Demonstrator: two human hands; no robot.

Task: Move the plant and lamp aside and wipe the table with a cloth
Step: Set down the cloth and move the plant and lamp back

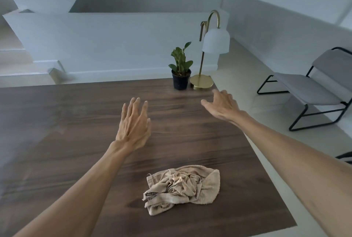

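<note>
Both your hands are out over the dark wood-grain worktop (57,122), fingers spread, holding nothing. Just beyond your right hand (222,106) stand the green leafy plant in its black pot (181,73) and the brass lamp with white shade (208,49). Behind your left hand (134,124), the crumpled beige cloth (182,189).

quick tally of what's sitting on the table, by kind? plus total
potted plant: 1
lamp: 1
cloth: 1
Total: 3 on the table

Plant and lamp stand side by side at the far right corner; the cloth lies crumpled near the front. The left hand and right hand are both open and empty, above the tabletop.
</note>
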